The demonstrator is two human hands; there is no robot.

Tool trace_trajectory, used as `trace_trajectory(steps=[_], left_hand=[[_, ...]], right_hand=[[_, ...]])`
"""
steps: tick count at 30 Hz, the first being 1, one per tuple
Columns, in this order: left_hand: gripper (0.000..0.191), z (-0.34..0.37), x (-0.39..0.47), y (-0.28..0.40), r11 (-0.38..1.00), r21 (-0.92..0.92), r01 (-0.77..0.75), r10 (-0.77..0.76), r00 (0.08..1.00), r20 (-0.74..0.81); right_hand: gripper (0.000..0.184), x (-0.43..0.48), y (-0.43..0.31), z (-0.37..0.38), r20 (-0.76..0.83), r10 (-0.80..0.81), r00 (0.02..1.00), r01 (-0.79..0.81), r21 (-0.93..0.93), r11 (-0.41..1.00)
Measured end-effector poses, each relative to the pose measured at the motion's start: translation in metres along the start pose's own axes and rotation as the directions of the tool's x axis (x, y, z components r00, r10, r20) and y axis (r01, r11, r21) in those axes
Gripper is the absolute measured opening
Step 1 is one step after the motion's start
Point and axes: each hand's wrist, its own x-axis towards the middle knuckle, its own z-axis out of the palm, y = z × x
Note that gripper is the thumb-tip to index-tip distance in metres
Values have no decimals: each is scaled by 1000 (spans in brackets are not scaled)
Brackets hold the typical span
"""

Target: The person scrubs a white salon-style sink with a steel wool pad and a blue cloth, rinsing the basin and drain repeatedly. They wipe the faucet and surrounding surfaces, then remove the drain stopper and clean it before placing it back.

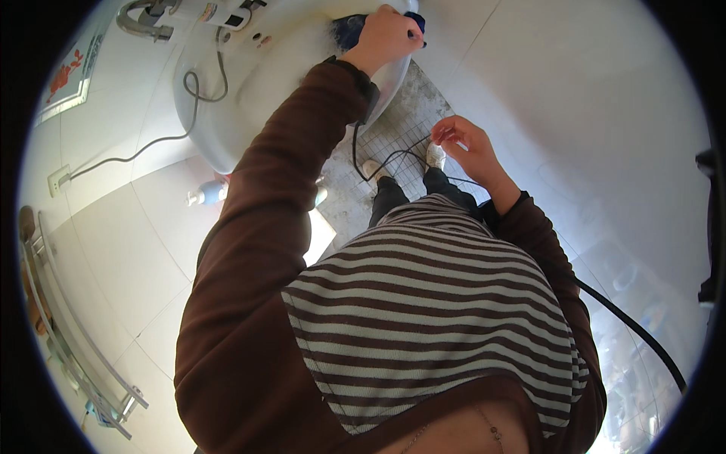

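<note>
My left hand (388, 34) is closed in a fist on a dark blue cloth (347, 31) at the rim of a white washbasin (207, 133). Part of the cloth shows beyond the fist, and part lies in the basin by whitish suds or cloudy water (289, 57). A black strap with a small dark device (368, 102) sits on the left wrist. My right hand (459, 142) hangs above the floor near the shoes, fingers loosely curled and thumb apart, with nothing plainly held. A thin black cable (391, 156) passes by its fingertips.
A metal faucet (142, 22) and a white cylindrical device (224, 12) are at the basin's back. A grey cord (159, 138) runs to a wall socket (58, 180). A pump bottle (210, 193) stands below the basin. White wall panels rise at right; a metal rack (85, 340) is at left.
</note>
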Motion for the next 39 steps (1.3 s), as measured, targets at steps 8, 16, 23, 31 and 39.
trace_trajectory(steps=[8,16,23,31,39], left_hand=[[9,-23,-112,25,994,-20,-107,109,989,104],[19,-66,-241,25,981,107,-162,143,976,164],[13,-102,-314,-26,979,129,-158,127,967,220],[4,-152,-364,-105,927,349,-136,23,951,308],[12,-199,-348,-157,961,276,3,-4,1000,2]], right_hand=[[22,0,4,11,26,-1,1000,1,28,1000],[22,3,3,22,35,0,999,-1,10,1000],[22,7,0,41,53,61,997,-60,-8,998],[21,14,-7,66,75,38,996,-33,-70,997],[22,24,-43,102,27,-148,989,151,-139,979]])
